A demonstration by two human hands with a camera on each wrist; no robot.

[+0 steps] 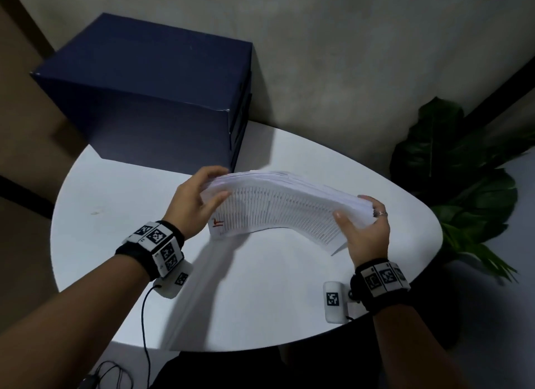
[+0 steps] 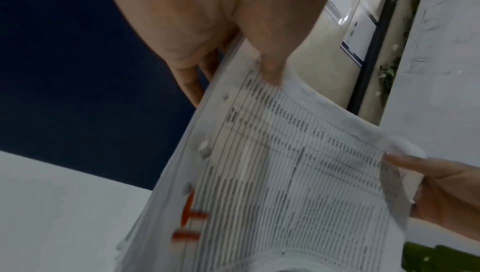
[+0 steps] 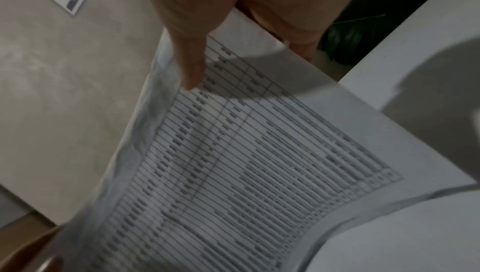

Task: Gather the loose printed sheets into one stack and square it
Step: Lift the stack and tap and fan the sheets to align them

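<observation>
The left hand (image 1: 197,197) is pinching one short end of the stack of printed sheets (image 1: 283,209), thumb lying on the top sheet and the other fingers curled under the far side. The right hand (image 1: 366,229) is pinching the opposite end the same way, thumb on the printed table and fingers wrapped behind the edge. Between the two thumbs the stack is hanging clear above the white table (image 1: 115,203) and bowing in the middle, and along the far edge, beyond the fingertips, the sheets are fanning out unevenly.

The sheets look gathered, so squaring is probably the step in hand. To do it well, both grips should be loosening enough for sheets to slide, while the stack is being stood on a long edge below the fingers and tapped on the table, then turned and tapped on a short edge. Gripping tightly or keeping the bow would likely be locking the stagger in. The dark blue box (image 1: 150,99) is standing beyond the left fingers, leaving room to tap.
</observation>
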